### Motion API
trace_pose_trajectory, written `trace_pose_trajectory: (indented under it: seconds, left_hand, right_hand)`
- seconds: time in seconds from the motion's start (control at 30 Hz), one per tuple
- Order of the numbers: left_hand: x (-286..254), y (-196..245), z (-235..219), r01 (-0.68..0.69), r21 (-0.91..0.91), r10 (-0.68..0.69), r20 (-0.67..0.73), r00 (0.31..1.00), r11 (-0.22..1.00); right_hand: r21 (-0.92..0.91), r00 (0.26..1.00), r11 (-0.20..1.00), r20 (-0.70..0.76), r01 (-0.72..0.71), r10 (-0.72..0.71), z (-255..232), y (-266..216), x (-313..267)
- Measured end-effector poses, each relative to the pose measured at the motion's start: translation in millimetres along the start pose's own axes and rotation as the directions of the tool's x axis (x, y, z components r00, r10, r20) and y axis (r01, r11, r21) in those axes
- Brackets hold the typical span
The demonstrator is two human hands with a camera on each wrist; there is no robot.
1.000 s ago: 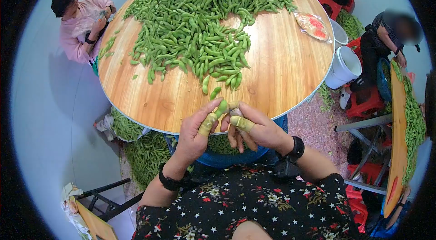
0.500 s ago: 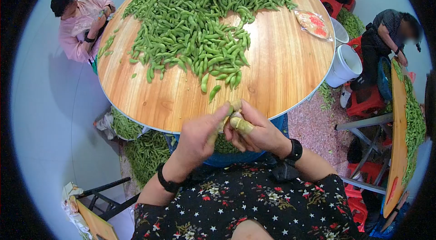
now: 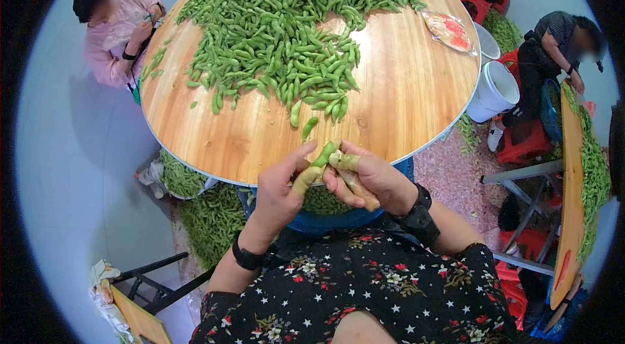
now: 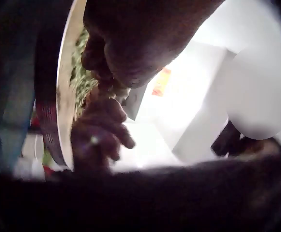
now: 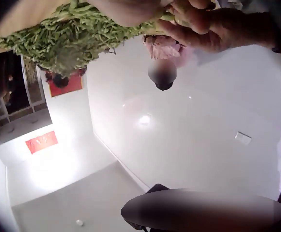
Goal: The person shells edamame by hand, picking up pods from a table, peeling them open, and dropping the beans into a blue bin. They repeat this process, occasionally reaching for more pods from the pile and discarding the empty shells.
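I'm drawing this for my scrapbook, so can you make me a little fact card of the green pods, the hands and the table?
Left hand: pinches a green pod
Right hand: fingers at the same pod's far end
Table: round, wooden
Pod heap: big, green, spread over the table's far side
Packet: flat, red patches, near the table's right edge
White bucket: beside the table, on the right
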State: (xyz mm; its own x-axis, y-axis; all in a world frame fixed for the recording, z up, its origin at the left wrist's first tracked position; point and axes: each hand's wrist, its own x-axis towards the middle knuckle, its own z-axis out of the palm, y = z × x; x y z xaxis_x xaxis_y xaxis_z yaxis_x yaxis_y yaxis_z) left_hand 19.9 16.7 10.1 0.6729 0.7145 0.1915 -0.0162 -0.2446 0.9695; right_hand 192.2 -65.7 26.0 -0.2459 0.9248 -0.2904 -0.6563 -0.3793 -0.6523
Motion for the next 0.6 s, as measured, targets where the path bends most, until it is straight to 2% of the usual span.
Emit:
trace_pose_trajectory:
  seconds: [0.03, 0.07, 0.13, 0.17, 0.2, 0.23, 0.27, 0.33, 0.37, 0.43, 0.47, 0.53, 0.57, 0.6]
  left_hand:
    - [2, -2, -1, -0.407, 0.469, 0.427, 0.068, 0.902, 0.784]
    - [2, 0, -2, -0.407, 0.47, 0.428, 0.067, 0.901, 0.783]
    - [1, 6, -1, -0.446, 0.635, 0.461, 0.156, 0.874, 0.631]
    - [-2, 5, 2, -0.444, 0.636, 0.459, 0.155, 0.875, 0.631]
    - [-7, 5, 8, -0.28, 0.526, 0.317, 0.02, 0.948, 0.803]
    - [-10, 4, 11, -0.101, 0.376, 0.144, -0.087, 0.986, 0.921]
    - [-10, 2, 13, -0.102, 0.375, 0.143, -0.084, 0.986, 0.921]
    - [-8, -3, 15, 0.008, 0.292, 0.031, -0.128, 0.991, 0.956]
    - [-7, -2, 15, 0.009, 0.291, 0.03, -0.127, 0.991, 0.957]
    - [-5, 3, 14, -0.141, 0.434, 0.208, -0.112, 0.972, 0.89]
    - [-4, 2, 13, -0.141, 0.435, 0.209, -0.112, 0.971, 0.889]
    - [-2, -1, 10, -0.242, 0.528, 0.332, -0.081, 0.94, 0.814]
    - [-2, -2, 9, -0.242, 0.528, 0.332, -0.081, 0.94, 0.814]
    - [-4, -2, 8, -0.249, 0.522, 0.311, -0.033, 0.95, 0.816]
  right_hand:
    - [-0.061, 0.998, 0.998, -0.065, 0.011, -0.015, 3, -2, -1]
    - [-0.063, 0.998, 0.998, -0.064, 0.011, -0.015, 7, -4, -2]
    - [-0.208, 0.987, 0.978, -0.156, -0.002, -0.031, 15, -5, -3]
    - [-0.207, 0.988, 0.978, -0.155, -0.004, -0.028, 16, -2, -2]
    - [-0.317, 0.984, 0.948, -0.152, 0.04, -0.092, 16, 2, 0]
    - [-0.422, 0.977, 0.903, -0.144, 0.083, -0.157, 16, 5, 1]
    - [-0.421, 0.976, 0.903, -0.146, 0.084, -0.159, 14, 6, 2]
    - [-0.498, 0.969, 0.861, -0.146, 0.101, -0.198, 10, 6, 3]
    - [-0.498, 0.969, 0.861, -0.147, 0.1, -0.198, 10, 3, 2]
    - [-0.6, 0.977, 0.8, -0.172, -0.005, -0.123, 8, -5, -3]
    - [-0.6, 0.978, 0.8, -0.171, -0.004, -0.124, 5, -5, -5]
    - [-0.805, 0.931, 0.593, -0.201, 0.021, -0.306, -1, -5, -6]
    - [-0.804, 0.931, 0.594, -0.201, 0.021, -0.306, -1, -4, -4]
    - [-0.839, 0.87, 0.522, -0.137, 0.152, -0.474, 0, -3, -2]
